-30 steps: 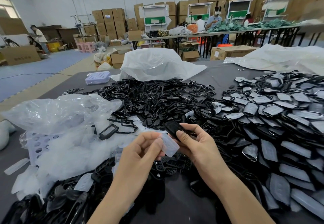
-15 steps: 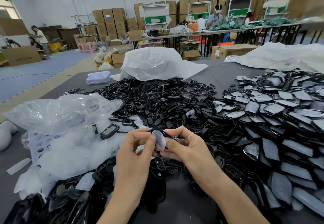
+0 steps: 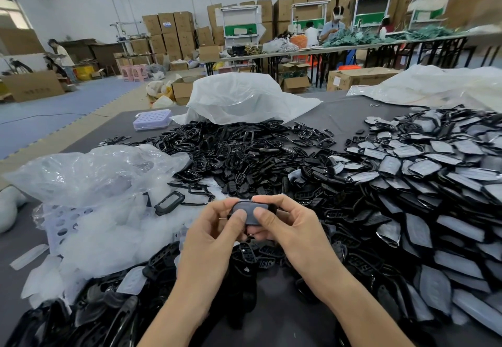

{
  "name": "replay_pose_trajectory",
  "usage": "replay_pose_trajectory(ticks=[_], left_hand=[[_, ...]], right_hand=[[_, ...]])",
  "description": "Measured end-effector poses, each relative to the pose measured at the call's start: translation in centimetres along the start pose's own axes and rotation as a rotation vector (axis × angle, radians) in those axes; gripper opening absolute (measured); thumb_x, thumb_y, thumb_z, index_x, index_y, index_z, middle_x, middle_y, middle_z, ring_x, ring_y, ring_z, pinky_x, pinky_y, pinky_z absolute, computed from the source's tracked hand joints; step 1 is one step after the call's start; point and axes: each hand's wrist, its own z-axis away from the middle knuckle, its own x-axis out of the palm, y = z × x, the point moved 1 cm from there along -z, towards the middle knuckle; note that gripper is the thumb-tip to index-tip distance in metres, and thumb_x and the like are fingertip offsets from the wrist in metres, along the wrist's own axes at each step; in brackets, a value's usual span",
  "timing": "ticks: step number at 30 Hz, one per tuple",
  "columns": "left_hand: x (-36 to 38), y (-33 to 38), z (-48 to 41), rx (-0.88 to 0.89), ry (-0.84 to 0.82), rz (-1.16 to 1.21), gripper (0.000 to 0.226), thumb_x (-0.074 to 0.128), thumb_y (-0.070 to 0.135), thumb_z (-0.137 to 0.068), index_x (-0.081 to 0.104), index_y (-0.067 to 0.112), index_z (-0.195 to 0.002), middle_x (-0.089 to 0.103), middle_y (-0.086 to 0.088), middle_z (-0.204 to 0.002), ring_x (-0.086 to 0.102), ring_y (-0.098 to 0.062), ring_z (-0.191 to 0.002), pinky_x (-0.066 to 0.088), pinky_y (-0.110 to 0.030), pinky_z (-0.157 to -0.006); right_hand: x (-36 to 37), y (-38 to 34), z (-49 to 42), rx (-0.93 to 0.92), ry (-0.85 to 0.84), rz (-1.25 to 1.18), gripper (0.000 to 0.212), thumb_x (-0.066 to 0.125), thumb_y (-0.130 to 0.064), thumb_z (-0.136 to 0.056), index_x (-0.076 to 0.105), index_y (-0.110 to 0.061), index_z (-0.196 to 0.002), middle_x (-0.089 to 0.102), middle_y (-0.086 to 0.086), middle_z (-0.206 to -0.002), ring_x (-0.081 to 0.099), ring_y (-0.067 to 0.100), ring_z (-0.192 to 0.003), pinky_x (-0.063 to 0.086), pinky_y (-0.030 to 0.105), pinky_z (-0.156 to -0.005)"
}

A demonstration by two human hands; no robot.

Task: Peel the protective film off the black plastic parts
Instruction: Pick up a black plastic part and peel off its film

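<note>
Both hands hold one small black plastic part [image 3: 247,210] above the table's near middle. My left hand [image 3: 214,234] pinches its left end with thumb and fingers. My right hand [image 3: 285,227] grips its right end, thumb on top. The part's upper face looks greyish, as if film-covered; I cannot tell for sure. A large heap of film-covered black parts [image 3: 423,191] fills the right side. Bare black parts [image 3: 239,153] are piled in the centre beyond my hands.
Peeled film scraps [image 3: 108,232] and a clear bag [image 3: 89,172] lie at left over a perforated white tray [image 3: 61,220]. More black parts [image 3: 108,311] sit near the front left. White bags [image 3: 244,99] lie at the back, a small lilac tray [image 3: 152,119] beside them.
The loose film piece that my left hand pinched is gone from view. Both hands have come together on the black part and lifted it slightly.
</note>
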Motion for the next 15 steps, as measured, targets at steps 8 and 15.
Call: replay_pose_trajectory(ticks=[8, 15], left_hand=[[-0.16, 0.53, -0.16, 0.036, -0.044, -0.086, 0.024, 0.060, 0.013, -0.096, 0.069, 0.034, -0.090, 0.067, 0.002, -0.069, 0.065, -0.014, -0.068, 0.055, -0.025, -0.074], [0.07, 0.36, -0.01, 0.033, -0.016, -0.071, 0.019, 0.064, 0.015, -0.094, 0.070, 0.032, -0.088, 0.068, 0.000, -0.067, 0.065, -0.011, -0.067, 0.052, -0.015, -0.070]], right_hand=[[-0.28, 0.37, -0.22, -0.013, 0.050, 0.046, 0.013, 0.065, -0.019, -0.097, 0.076, -0.024, -0.101, 0.078, 0.007, -0.089, 0.073, 0.016, -0.076, 0.056, 0.019, -0.070], [-0.21, 0.68, -0.56, 0.089, 0.034, -0.106, 0.024, 0.059, -0.013, -0.100, 0.078, -0.026, -0.092, 0.073, 0.007, -0.089, 0.064, 0.016, -0.072, 0.053, 0.023, -0.067]])
